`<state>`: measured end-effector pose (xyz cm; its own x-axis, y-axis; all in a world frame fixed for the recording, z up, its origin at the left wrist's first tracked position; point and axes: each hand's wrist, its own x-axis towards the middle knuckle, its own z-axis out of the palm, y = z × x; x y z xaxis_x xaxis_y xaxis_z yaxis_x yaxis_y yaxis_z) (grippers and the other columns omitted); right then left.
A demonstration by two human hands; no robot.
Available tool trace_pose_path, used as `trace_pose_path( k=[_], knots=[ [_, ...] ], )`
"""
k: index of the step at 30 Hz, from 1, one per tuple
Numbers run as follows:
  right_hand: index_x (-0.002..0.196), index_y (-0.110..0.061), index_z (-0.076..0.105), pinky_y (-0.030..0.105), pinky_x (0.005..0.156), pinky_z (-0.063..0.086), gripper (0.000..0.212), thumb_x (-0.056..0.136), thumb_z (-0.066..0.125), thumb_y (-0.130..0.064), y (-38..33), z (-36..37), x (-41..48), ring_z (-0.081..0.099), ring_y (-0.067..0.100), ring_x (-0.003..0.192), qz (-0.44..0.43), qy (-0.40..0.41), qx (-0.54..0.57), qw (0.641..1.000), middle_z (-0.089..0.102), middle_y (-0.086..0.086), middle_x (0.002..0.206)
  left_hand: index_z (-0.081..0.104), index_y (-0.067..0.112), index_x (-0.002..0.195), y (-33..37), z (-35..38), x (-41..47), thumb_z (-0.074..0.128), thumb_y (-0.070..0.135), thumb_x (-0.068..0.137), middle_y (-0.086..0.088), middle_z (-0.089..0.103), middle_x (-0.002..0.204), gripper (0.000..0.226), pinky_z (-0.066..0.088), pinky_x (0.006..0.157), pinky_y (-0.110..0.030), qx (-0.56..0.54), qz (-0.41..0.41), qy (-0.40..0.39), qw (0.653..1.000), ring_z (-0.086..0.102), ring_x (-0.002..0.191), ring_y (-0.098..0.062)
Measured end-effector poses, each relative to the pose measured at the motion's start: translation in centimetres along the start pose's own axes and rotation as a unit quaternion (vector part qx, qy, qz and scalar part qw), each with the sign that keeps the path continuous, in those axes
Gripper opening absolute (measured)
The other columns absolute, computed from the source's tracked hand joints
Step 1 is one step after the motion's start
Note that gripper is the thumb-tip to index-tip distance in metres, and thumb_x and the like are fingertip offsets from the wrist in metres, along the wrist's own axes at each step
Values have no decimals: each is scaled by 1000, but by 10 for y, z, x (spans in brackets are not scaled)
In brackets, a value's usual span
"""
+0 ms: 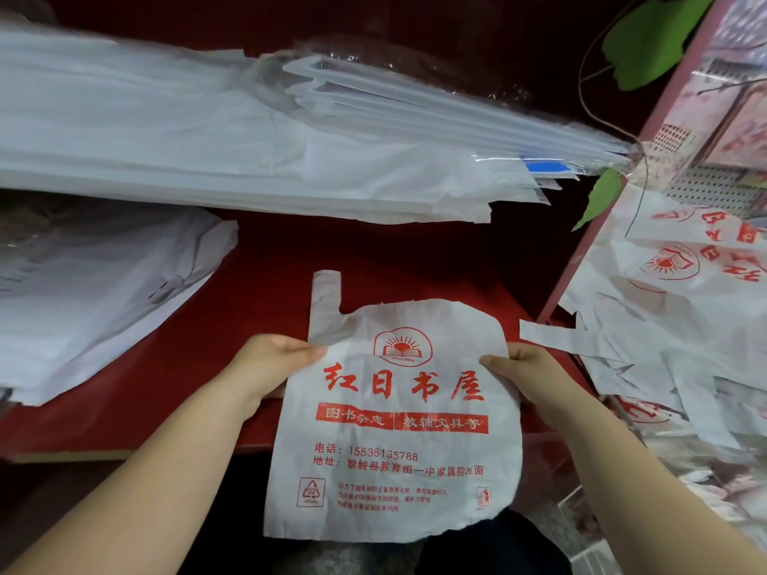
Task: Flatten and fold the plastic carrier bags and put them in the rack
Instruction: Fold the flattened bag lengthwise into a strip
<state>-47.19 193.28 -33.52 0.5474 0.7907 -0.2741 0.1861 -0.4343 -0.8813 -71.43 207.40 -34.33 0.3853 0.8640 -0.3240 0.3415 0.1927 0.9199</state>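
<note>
A white plastic carrier bag with red printing hangs flat in front of me, over the front edge of the red rack shelf. My left hand pinches its upper left edge, just below the one upright handle. My right hand pinches its upper right edge. The bag's lower end hangs free below the shelf.
A thick stack of white plastic sheets lies across the shelf above. Another white stack sits at the left of the red shelf. A loose heap of printed carrier bags fills the right side, beside green leaves.
</note>
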Motion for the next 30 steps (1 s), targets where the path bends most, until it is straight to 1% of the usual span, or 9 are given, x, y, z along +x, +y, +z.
trace_pose_path(
  k=[5, 10, 14, 15, 18, 20, 21, 24, 30],
  knots=[
    [96, -8, 64, 26, 64, 57, 12, 89, 55, -10, 1, -4, -13, 70, 17, 75, -18, -67, 4, 998, 71, 6, 91, 45, 11, 131, -1, 0, -3, 64, -5, 79, -5, 61, 90, 57, 49, 58, -28, -68, 14, -1, 998, 61, 73, -18],
    [99, -6, 64, 31, 67, 57, 16, 90, 53, -11, 5, -15, -24, 70, 19, 77, -38, -64, 57, 996, 73, 4, 85, 32, 27, 140, 1, -9, -13, 53, -10, 84, -3, 65, 99, 70, 53, 52, -18, -135, 84, -35, 987, 67, 69, -12],
    [80, -15, 73, 21, 50, 52, 16, 87, 59, -15, 4, -19, -41, 69, 13, 65, -74, -65, 156, 983, 73, 1, 75, 44, 33, 126, 8, -16, -26, 44, -12, 86, 0, 70, 83, 60, 55, 56, -22, -199, 107, -82, 971, 69, 67, -12],
    [72, -16, 76, 21, 51, 52, 8, 75, 74, -23, -1, -19, -50, 69, 12, 64, -96, -79, 183, 975, 73, 1, 73, 49, 30, 120, 10, -19, -30, 40, -13, 85, -1, 71, 80, 56, 56, 57, -22, -220, 116, -91, 964, 69, 67, -13],
    [65, -16, 76, 21, 56, 54, 50, 26, 91, -44, -7, -27, -66, 69, 13, 65, -161, -122, 216, 955, 72, 3, 71, 69, 18, 93, 21, -25, -48, 30, -13, 87, -4, 72, 72, 50, 55, 55, -21, -281, 144, -137, 939, 69, 65, -13],
    [63, -17, 76, 19, 60, 52, 26, 44, 89, -31, -14, -38, -77, 67, 9, 64, -189, -128, 141, 963, 72, 1, 70, 74, 14, 71, 32, -27, -61, 44, 1, 89, -3, 68, 58, 37, 51, 47, -16, -288, 145, -151, 935, 65, 52, -7],
    [62, -20, 76, 18, 63, 50, 6, 63, 81, -17, -21, -41, -87, 65, 4, 64, -195, -119, 88, 970, 71, -1, 72, 71, 12, 71, 36, -28, -65, 52, 7, 88, -1, 64, 49, 26, 47, 42, -12, -249, 143, -138, 948, 60, 43, -3],
    [67, -31, 75, 7, 57, 37, 57, 84, 43, 14, -27, -52, -98, 52, -5, 53, -211, -70, -85, 971, 68, -5, 85, 63, 10, 91, 47, -30, -65, 36, 12, 97, -3, 62, 45, 28, 43, 43, -14, -55, 153, -97, 982, 53, 38, -5],
    [81, -35, 72, 1, 79, 37, 29, 73, 45, -31, -35, -50, -120, 53, -14, 93, -232, -71, -133, 961, 66, -19, 98, 59, 31, 79, 46, -20, -68, 72, 12, 75, 10, 48, 45, 24, 35, 58, -18, 183, 306, 0, 934, 45, 46, 1]
  ],
)
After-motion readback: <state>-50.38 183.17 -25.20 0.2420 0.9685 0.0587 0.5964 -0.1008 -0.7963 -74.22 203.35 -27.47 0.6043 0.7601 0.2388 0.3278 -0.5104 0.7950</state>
